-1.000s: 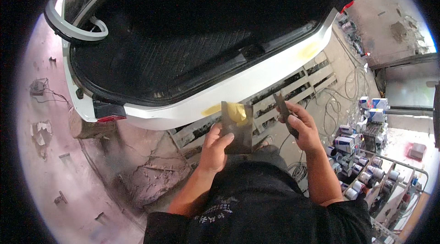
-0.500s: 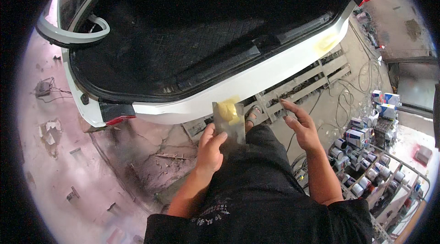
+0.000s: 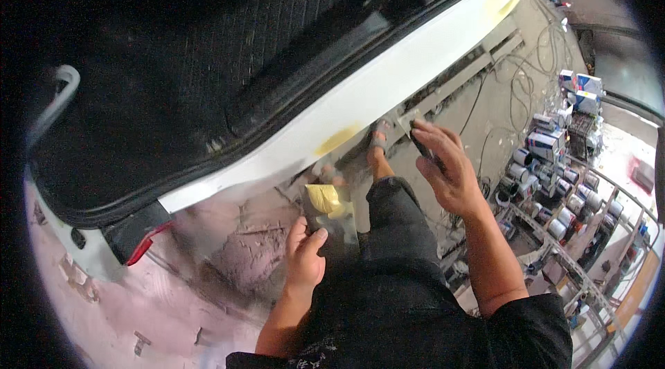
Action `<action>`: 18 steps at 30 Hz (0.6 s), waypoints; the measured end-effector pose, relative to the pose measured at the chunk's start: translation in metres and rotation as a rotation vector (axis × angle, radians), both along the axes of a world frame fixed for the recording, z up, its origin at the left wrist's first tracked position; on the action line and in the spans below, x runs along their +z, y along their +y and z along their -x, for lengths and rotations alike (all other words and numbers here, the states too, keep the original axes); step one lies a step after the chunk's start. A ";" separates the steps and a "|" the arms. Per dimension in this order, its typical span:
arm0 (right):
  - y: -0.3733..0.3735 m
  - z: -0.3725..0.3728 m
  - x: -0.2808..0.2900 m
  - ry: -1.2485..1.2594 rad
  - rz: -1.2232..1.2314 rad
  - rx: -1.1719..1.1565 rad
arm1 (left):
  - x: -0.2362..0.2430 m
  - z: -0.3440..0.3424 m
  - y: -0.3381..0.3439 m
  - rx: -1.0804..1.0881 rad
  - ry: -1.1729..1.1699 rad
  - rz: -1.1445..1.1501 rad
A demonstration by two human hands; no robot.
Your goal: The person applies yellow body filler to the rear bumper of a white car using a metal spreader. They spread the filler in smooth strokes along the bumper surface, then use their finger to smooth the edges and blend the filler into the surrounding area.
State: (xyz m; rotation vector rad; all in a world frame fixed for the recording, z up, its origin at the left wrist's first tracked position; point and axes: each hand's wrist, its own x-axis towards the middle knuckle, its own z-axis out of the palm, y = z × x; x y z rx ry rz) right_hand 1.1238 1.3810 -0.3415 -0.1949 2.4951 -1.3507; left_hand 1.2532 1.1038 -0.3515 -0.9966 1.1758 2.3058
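My left hand (image 3: 305,257) grips a flat, dark grey plate (image 3: 338,229) by its left edge, thumb on top. A lump of yellow putty (image 3: 323,198) lies on the plate's upper end. Raised to the right, my right hand (image 3: 449,173) has its fingers closed around a small, thin putty spreader (image 3: 420,140), mostly hidden by the fingers. Beyond both hands runs the white rear bumper (image 3: 388,99) of a car with its trunk open. One yellow putty patch (image 3: 337,139) sits mid-bumper, and another yellow patch (image 3: 502,3) is near its far right end.
Shelves of paint cans (image 3: 554,196) stand at the right, with boxes (image 3: 546,142) beside them. Hoses (image 3: 523,78) trail over the floor near a slatted pallet (image 3: 471,76). A red tail light (image 3: 147,244) sits at the car's left corner. My sandalled foot (image 3: 379,135) is below the bumper.
The view has turned and the car appears closer. My left hand and the plate sit slightly lower and left in the picture. My right hand has turned, its fingers drawn closer together.
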 end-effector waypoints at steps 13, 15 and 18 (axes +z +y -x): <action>-0.194 -0.041 -0.108 0.248 -0.441 0.225 | -0.071 -0.079 -0.106 0.155 -0.210 0.060; -0.202 -0.044 -0.115 0.257 -0.442 0.227 | -0.080 -0.088 -0.110 0.164 -0.206 0.054; -0.208 -0.048 -0.119 0.252 -0.465 0.232 | -0.085 -0.099 -0.113 0.138 -0.206 0.013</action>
